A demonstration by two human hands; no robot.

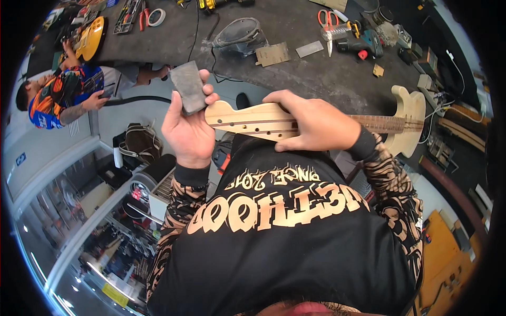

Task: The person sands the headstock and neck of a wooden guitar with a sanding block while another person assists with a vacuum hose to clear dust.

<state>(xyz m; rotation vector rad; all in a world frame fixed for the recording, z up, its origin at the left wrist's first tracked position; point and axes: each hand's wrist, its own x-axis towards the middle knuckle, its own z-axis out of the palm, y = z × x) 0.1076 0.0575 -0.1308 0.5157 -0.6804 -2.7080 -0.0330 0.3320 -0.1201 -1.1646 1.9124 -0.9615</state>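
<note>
A pale, unfinished wooden electric guitar (410,118) lies across in front of my body, its body at the right and its headstock (243,120) at the left. Several holes run along the headstock, which has a darker stripe. My right hand (324,124) is wrapped over the guitar where headstock meets neck, thumb on the near edge. My left hand (190,131), palm up, holds a grey sanding block (187,87) between thumb and fingers, just beside the headstock's tip. The block's lower corner comes close to the wood; whether they touch, I cannot tell.
On the dark workbench (174,39) lie a clear dusty face mask or cover (240,36), sandpaper (272,53), orange-handled scissors (328,23) and a power drill (363,45). At the far left another person (58,102) stands by a yellow guitar (90,39). A backpack (139,142) sits lower left.
</note>
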